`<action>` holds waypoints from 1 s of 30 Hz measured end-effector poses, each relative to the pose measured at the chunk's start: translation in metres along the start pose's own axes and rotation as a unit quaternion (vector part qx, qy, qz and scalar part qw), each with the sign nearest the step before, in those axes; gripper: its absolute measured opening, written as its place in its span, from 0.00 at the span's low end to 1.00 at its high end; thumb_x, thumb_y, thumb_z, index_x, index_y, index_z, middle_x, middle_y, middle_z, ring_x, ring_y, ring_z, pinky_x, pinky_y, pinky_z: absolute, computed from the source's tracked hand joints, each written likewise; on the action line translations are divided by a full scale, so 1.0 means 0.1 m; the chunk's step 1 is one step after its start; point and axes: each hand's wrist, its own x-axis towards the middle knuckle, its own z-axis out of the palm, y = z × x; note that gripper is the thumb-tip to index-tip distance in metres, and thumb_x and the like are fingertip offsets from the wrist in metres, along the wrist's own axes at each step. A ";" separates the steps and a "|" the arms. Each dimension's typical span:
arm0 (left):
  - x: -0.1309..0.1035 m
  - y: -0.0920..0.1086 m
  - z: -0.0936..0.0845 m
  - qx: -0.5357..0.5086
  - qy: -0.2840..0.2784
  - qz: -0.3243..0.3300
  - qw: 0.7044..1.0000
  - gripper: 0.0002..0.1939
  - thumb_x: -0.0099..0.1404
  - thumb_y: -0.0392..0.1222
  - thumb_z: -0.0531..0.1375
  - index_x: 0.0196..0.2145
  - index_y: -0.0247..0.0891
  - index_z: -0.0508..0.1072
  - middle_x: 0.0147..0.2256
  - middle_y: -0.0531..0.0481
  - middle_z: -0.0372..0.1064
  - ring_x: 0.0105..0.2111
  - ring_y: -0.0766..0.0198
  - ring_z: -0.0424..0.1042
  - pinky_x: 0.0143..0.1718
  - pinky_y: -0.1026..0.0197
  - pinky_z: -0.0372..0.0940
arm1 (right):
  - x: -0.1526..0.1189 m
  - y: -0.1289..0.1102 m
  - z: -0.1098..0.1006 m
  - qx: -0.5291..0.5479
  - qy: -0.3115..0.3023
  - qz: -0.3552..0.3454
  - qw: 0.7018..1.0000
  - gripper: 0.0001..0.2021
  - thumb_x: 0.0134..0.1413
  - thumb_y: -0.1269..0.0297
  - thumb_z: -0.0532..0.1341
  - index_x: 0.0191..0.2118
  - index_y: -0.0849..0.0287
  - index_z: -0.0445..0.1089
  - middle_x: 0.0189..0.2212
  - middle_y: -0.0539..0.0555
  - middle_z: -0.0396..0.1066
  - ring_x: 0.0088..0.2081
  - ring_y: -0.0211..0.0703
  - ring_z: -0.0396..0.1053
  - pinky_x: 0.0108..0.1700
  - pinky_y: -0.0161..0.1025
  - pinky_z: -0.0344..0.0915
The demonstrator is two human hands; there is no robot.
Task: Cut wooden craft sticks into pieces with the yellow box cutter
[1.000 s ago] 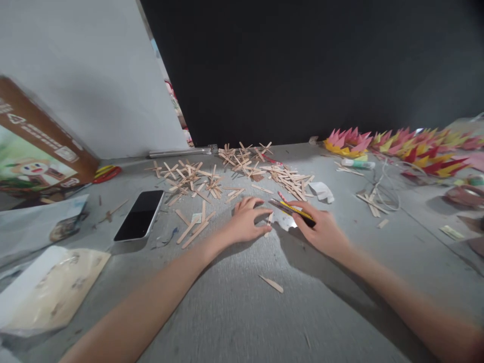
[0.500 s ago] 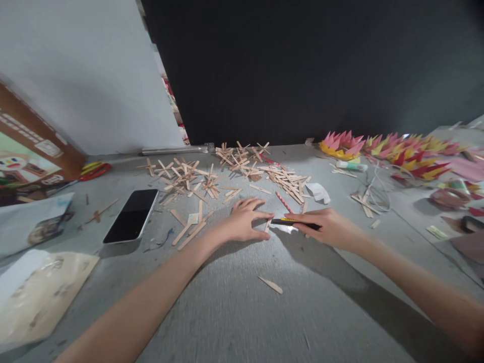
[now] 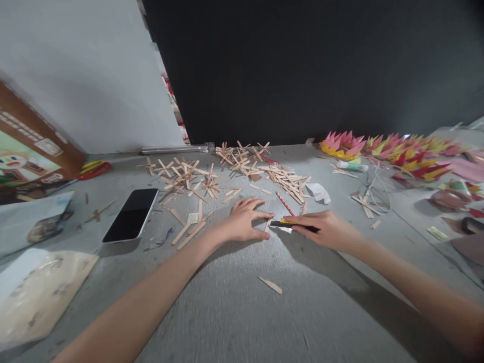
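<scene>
On the grey tabletop, my left hand point(image 3: 247, 220) pins a short wooden craft stick point(image 3: 267, 225) between thumb and index finger. My right hand point(image 3: 325, 227) grips a black and yellow utility knife point(image 3: 308, 227), its blade end against the stick. Whether the blade has cut in is too small to tell. A red-striped stick point(image 3: 284, 203) lies just beyond the knife. Closer to me rests a loose craft stick piece point(image 3: 269, 284) with one pointed end. Behind my hands is a pile of craft sticks point(image 3: 287, 181), with crossed stick shapes point(image 3: 185, 174) to its left.
A phone point(image 3: 131, 214) and a plastic packet point(image 3: 41, 292) lie at left, near a brown box point(image 3: 30, 146). Pink and yellow paper pieces point(image 3: 342, 145), a white cable point(image 3: 378, 189) and a brown tape roll point(image 3: 449, 198) are at right. A black panel point(image 3: 302, 70) stands behind.
My right hand and the knife have shifted very slightly left against the stick. My left hand stays in place.
</scene>
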 end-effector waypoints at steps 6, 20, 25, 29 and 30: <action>0.01 -0.02 0.02 0.002 0.005 0.003 1.000 0.36 0.62 0.69 0.68 0.65 0.60 0.74 0.76 0.47 0.51 0.76 0.40 0.44 0.73 0.32 0.42 | 0.00 -0.01 -0.02 -0.015 -0.003 -0.004 1.000 0.19 0.77 0.56 0.56 0.64 0.46 0.75 0.41 0.54 0.84 0.34 0.42 0.80 0.37 0.38 0.67; 0.00 0.00 -0.02 -0.008 -0.011 0.001 1.000 0.37 0.63 0.71 0.66 0.66 0.60 0.74 0.76 0.47 0.49 0.77 0.39 0.43 0.73 0.31 0.41 | 0.03 -0.05 -0.05 -0.006 -0.014 0.007 1.000 0.19 0.77 0.56 0.56 0.64 0.47 0.76 0.39 0.54 0.84 0.34 0.42 0.80 0.37 0.38 0.68; 0.00 -0.01 0.00 -0.003 0.001 0.006 1.000 0.36 0.62 0.70 0.67 0.65 0.59 0.74 0.76 0.46 0.51 0.76 0.39 0.44 0.73 0.32 0.42 | 0.02 -0.04 -0.03 -0.007 -0.009 0.002 1.000 0.19 0.77 0.57 0.56 0.64 0.48 0.75 0.40 0.55 0.84 0.35 0.42 0.80 0.37 0.38 0.69; 0.00 -0.03 0.01 -0.004 0.003 0.007 1.000 0.37 0.62 0.70 0.67 0.65 0.59 0.74 0.76 0.46 0.51 0.76 0.39 0.44 0.73 0.32 0.42 | 0.01 -0.03 -0.02 -0.016 -0.006 -0.007 1.000 0.19 0.77 0.57 0.56 0.64 0.48 0.75 0.39 0.54 0.84 0.34 0.41 0.80 0.37 0.37 0.68; 0.00 -0.03 0.01 -0.004 0.002 0.008 1.000 0.37 0.63 0.71 0.67 0.65 0.59 0.74 0.76 0.45 0.51 0.76 0.39 0.44 0.73 0.32 0.42 | 0.00 -0.02 -0.02 -0.019 -0.005 -0.008 1.000 0.19 0.77 0.57 0.56 0.64 0.48 0.75 0.39 0.54 0.84 0.34 0.41 0.80 0.37 0.37 0.68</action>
